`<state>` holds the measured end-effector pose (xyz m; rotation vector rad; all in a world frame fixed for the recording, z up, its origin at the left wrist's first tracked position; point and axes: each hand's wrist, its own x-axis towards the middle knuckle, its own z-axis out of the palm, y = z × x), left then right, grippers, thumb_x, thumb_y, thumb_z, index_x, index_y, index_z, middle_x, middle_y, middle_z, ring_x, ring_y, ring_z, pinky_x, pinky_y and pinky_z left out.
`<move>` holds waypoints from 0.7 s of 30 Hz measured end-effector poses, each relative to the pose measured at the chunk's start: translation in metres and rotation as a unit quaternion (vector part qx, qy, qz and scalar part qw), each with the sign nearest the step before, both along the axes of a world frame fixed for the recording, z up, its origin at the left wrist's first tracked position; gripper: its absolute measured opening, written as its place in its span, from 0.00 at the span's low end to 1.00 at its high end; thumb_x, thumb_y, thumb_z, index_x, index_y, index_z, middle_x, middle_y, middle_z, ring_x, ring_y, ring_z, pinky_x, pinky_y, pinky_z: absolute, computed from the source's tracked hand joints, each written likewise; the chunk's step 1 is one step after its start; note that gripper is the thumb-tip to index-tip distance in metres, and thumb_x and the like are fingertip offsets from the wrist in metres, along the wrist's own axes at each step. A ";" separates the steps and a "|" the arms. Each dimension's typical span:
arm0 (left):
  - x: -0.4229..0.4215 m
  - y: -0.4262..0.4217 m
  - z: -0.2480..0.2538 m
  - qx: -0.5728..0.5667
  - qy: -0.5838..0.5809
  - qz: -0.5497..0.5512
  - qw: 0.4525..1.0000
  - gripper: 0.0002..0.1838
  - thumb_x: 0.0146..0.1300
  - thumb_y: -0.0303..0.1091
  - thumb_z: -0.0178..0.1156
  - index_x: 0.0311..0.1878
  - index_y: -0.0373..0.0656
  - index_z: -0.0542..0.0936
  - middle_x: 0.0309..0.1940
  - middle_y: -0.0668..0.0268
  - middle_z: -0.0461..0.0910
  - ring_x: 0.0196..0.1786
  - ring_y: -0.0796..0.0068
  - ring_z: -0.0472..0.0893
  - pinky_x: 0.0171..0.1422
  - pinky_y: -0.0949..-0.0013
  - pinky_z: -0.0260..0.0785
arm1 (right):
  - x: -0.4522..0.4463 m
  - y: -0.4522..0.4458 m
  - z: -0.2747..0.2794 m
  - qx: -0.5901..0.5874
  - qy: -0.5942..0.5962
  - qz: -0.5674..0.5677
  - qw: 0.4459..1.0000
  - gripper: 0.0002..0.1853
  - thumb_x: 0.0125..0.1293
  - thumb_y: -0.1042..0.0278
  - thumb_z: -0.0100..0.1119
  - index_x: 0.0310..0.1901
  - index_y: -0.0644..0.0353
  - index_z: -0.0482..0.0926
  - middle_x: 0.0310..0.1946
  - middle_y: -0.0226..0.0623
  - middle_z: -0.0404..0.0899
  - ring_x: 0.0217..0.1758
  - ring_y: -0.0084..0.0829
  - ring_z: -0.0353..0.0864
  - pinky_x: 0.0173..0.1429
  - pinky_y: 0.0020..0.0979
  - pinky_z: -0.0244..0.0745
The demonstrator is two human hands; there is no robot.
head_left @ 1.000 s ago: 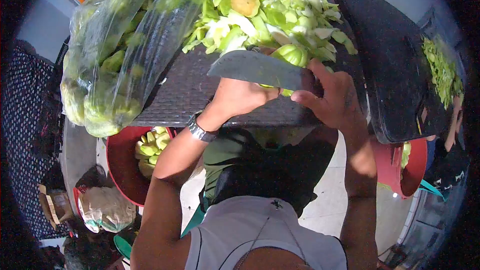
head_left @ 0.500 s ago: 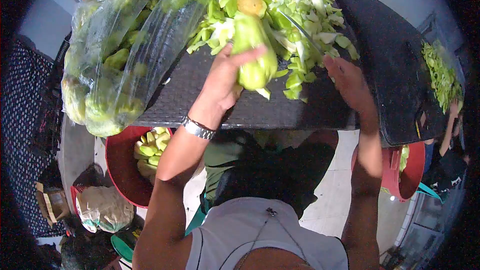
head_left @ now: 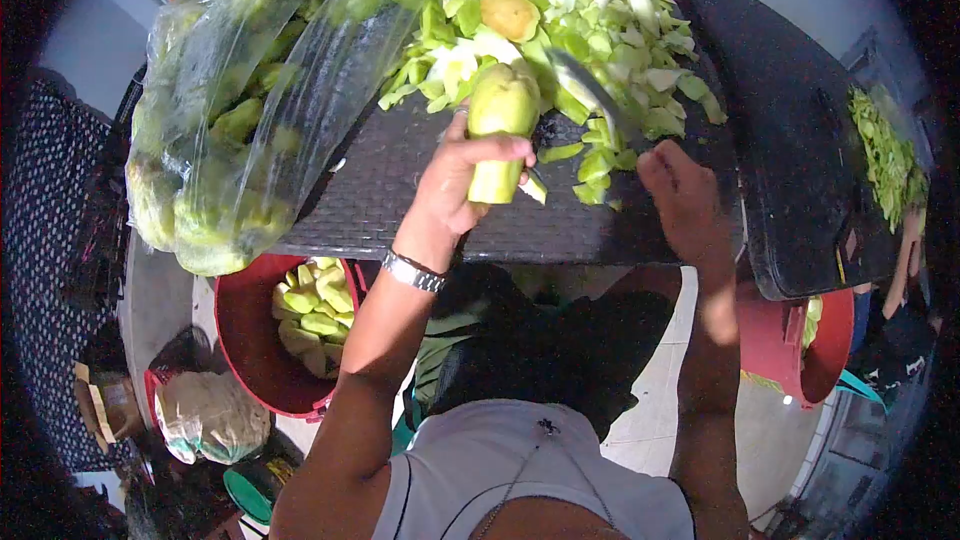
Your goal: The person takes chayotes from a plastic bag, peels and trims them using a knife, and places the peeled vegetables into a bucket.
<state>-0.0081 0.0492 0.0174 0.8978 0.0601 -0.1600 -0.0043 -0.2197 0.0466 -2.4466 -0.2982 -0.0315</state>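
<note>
My left hand (head_left: 452, 180) is closed around a pale green chayote (head_left: 503, 105), thumb across its front, and holds it upright over the dark woven tabletop (head_left: 390, 180). Much of the chayote's side looks peeled. A narrow strip of peel (head_left: 536, 187) shows just below and right of my left fingers. In my right hand (head_left: 688, 202) is a knife (head_left: 588, 83), its handle hidden by the fingers and its blade pointing up and left, to the right of the chayote and apart from it. A heap of green peelings (head_left: 620, 25) lies behind both hands, with a brownish piece (head_left: 509, 15) on top.
A clear plastic bag of chayotes (head_left: 225, 140) stands at the table's left. Below it, a red bucket (head_left: 245, 340) holds pale peeled pieces. Another red bucket (head_left: 828, 355) is at lower right. A second dark table (head_left: 770, 110) bears more peelings (head_left: 885, 155), near another person's arm.
The chayote has turned in my left hand, showing more of its peeled side. The knife has swung slightly lower and to the left, and my right hand is a little lower.
</note>
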 end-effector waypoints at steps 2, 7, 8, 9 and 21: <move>-0.008 -0.012 0.014 0.089 -0.013 0.039 0.995 0.51 0.44 0.16 0.72 0.75 0.45 0.61 0.50 0.59 0.77 0.40 0.65 0.82 0.40 0.65 0.80 | -0.013 0.014 0.009 -0.010 -0.017 0.029 0.999 0.23 0.70 0.42 0.63 0.45 0.58 0.76 0.27 0.46 0.82 0.34 0.52 0.86 0.38 0.50 0.78; -0.011 -0.030 -0.008 0.099 -0.103 -0.010 0.990 0.61 0.38 0.16 0.75 0.78 0.49 0.57 0.60 0.60 0.75 0.60 0.62 0.79 0.59 0.61 0.80 | -0.014 0.032 0.010 -0.028 -0.099 0.112 0.988 0.31 0.61 0.35 0.68 0.42 0.60 0.75 0.21 0.42 0.78 0.27 0.50 0.84 0.35 0.45 0.77; -0.013 -0.031 -0.016 0.089 -0.093 -0.027 0.991 0.61 0.38 0.16 0.75 0.79 0.49 0.56 0.60 0.59 0.76 0.59 0.61 0.81 0.60 0.60 0.80 | -0.013 0.032 0.009 -0.037 -0.127 0.122 0.984 0.30 0.60 0.37 0.71 0.42 0.60 0.75 0.20 0.41 0.77 0.26 0.49 0.84 0.34 0.43 0.76; -0.013 -0.033 -0.019 0.079 -0.111 -0.031 0.990 0.61 0.38 0.17 0.76 0.79 0.49 0.56 0.61 0.58 0.76 0.59 0.61 0.81 0.60 0.60 0.80 | -0.011 0.032 0.010 -0.021 -0.122 0.136 0.983 0.30 0.60 0.37 0.70 0.41 0.60 0.75 0.20 0.41 0.77 0.26 0.49 0.84 0.33 0.43 0.76; -0.029 -0.030 0.011 0.055 -0.090 -0.114 0.988 0.51 0.38 0.17 0.74 0.72 0.37 0.65 0.58 0.59 0.77 0.55 0.64 0.83 0.56 0.63 0.80 | 0.058 -0.030 -0.020 -0.050 -0.111 0.054 0.991 0.25 0.73 0.41 0.58 0.50 0.60 0.81 0.39 0.52 0.84 0.47 0.53 0.85 0.51 0.48 0.77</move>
